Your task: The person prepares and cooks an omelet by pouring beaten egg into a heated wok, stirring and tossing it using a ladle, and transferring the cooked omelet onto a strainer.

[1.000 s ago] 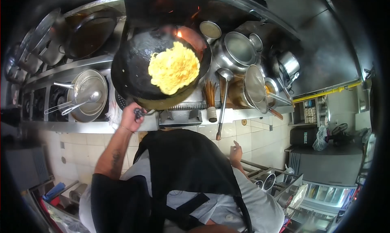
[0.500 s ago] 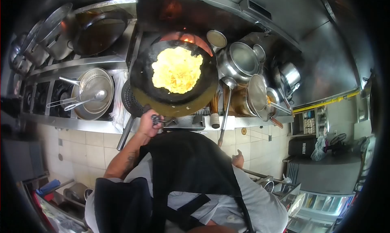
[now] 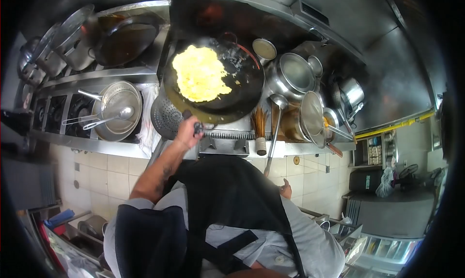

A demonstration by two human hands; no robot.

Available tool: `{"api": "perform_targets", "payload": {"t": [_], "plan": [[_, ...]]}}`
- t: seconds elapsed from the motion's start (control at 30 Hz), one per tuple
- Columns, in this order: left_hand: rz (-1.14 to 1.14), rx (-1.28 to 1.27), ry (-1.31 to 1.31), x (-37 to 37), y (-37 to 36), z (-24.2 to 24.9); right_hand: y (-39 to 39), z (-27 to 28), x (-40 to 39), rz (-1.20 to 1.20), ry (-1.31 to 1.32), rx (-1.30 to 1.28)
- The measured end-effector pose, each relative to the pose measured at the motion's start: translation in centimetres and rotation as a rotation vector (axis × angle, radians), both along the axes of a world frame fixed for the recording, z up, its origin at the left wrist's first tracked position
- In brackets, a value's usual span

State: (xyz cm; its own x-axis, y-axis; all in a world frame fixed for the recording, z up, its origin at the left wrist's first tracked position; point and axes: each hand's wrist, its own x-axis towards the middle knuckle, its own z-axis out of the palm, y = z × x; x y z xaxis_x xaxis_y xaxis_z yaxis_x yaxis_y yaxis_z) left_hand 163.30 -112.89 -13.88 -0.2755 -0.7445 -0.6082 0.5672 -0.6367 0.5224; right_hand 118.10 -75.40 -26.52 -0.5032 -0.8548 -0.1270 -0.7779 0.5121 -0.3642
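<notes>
My left hand (image 3: 190,131) is closed round the handle of a large dark wok (image 3: 244,96) on the stove. Inside the wok, toward its left side, lies a wide yellow sheet of cooked egg (image 3: 199,74), with dark metal bare to its right. My right hand (image 3: 286,189) hangs low beside the apron, fingers apart, and holds nothing that I can see. Left of the wok rests a perforated skimmer (image 3: 168,114), partly hidden under the wok's rim. A long-handled ladle (image 3: 278,101) and a bamboo wok brush (image 3: 260,130) lie to its right.
Strainers (image 3: 118,97) and a spoon sit on the left burners, with a large dark pan (image 3: 127,41) behind. Metal pots (image 3: 296,73) and another strainer (image 3: 312,112) crowd the right side. A white cloth (image 3: 149,114) drapes the stove edge.
My left hand and the wok have moved slightly, the wok tilting. The egg has slid to the wok's left side, and less flame shows behind. My right hand stays low.
</notes>
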Motion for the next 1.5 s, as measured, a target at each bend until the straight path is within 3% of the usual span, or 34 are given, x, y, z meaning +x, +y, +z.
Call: {"api": "perform_targets", "payload": {"t": [0.13, 0.2, 0.33, 0.47, 0.63, 0.8, 0.97, 1.1, 1.3, 1.4, 1.5], "plan": [[0.138, 0.149, 0.168, 3.2, 3.4, 0.9, -1.1, 1.6, 0.4, -0.157, -0.033, 0.022], [0.014, 0.188, 0.2, 6.0, 2.5, 2.6, -1.1, 1.8, 0.0, -0.166, 0.029, 0.012], [-0.065, 0.033, -0.002, 6.8, -2.8, 3.9, -1.5, 1.8, 0.7, -0.23, 0.001, -0.017], [-0.109, -0.004, -0.111, 2.4, -6.1, 2.1, -0.8, 1.6, 1.6, -0.236, -0.082, 0.041], [-0.074, 0.068, 0.059, -2.2, 0.0, -0.5, 0.5, 0.6, 0.0, -0.119, -0.059, 0.144], [-0.014, 0.122, 0.056, 3.6, 4.1, 2.7, 0.3, 0.9, -0.7, -0.206, -0.064, 0.102], [-0.083, 0.083, -0.173, 5.9, -1.5, 5.0, 0.0, 0.3, 0.2, -0.176, -0.031, -0.046], [-0.154, -0.04, -0.246, 1.7, -4.8, 4.4, -0.2, 0.2, 1.4, -0.228, -0.119, 0.063], [-0.049, 0.044, 0.016, -3.2, 1.2, 0.0, 0.4, -1.5, 1.2, -0.143, -0.095, 0.185], [-0.06, 0.08, 0.195, 0.6, 3.5, 1.2, -0.2, -0.5, 0.8, -0.207, -0.069, 0.205], [-0.057, 0.115, 0.081, 1.6, 1.5, 2.0, -0.4, -0.1, 0.4, -0.16, -0.038, 0.097]]}}
